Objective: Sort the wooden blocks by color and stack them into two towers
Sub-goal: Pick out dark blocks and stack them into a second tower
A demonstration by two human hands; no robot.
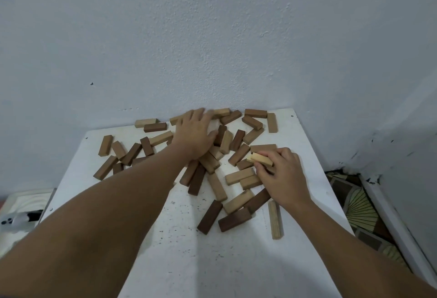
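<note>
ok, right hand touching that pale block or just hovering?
Touching. The head view shows the right hand with fingers curled round the pale block, pinching it above the pile.

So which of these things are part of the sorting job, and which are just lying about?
Part of the job:
- light block gripped in the right hand
- left hand resting on the scattered pile
- dark blocks such as one near the front
- pale blocks such as one at the right edge
- white table

Just lying about:
- patterned mat on the floor
- white object, lower left, too blurred to name
</note>
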